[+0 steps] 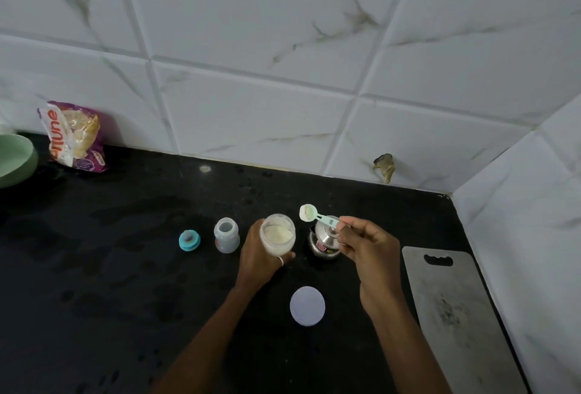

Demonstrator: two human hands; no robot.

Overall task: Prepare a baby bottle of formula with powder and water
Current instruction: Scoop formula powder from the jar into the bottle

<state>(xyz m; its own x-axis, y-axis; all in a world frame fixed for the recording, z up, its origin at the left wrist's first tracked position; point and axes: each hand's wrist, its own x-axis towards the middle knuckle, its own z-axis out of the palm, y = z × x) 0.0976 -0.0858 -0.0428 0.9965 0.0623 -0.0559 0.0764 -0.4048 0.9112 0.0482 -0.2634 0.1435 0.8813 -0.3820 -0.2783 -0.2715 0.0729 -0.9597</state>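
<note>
My left hand (256,260) grips an open jar (278,234) of pale formula powder, held tilted above the black counter (125,252). My right hand (366,245) pinches the handle of a small teal scoop (317,216); its bowl points left, just right of the jar's mouth. An open, clear baby bottle (226,235) stands upright left of the jar. The bottle's teal ring with teat (189,240) lies further left. The jar's round white lid (307,306) lies flat on the counter between my forearms.
A small steel lidded pot (323,239) stands behind my right hand. A grey cutting board (456,308) lies at the right by the tiled wall. A purple food packet (75,137) and a green bowl (15,159) sit at the far left.
</note>
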